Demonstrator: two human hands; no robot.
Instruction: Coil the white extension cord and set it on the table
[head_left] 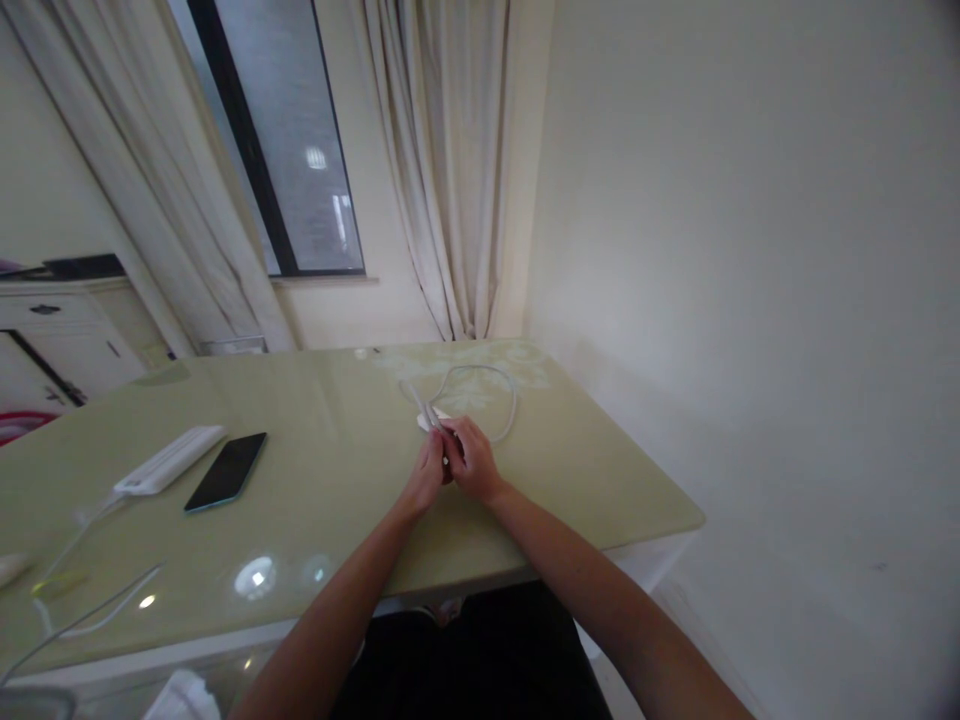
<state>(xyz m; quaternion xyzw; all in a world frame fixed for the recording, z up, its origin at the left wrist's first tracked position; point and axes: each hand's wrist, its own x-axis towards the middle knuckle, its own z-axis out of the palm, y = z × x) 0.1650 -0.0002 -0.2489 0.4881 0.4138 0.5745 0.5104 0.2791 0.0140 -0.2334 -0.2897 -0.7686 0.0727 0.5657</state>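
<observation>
A white cable [514, 392] lies in a wide loop on the table, and part of it runs up into my hands. My left hand [427, 472] is closed with its fingertips pressed on the cable. Against it, my right hand [472, 458] is closed too, pinching the folded strands. Just beyond the fingers sits a small white block [424, 422], partly hidden by the cable and my right hand; I cannot tell whether it is a charger. The cable's ends do not show clearly.
Left on the glossy green table [330, 480] are a white power strip [172, 460], a dark phone [227, 472] and loose cords [105, 622]. A wall [720, 250] stands along the right side. Curtains [457, 170] hang behind the table.
</observation>
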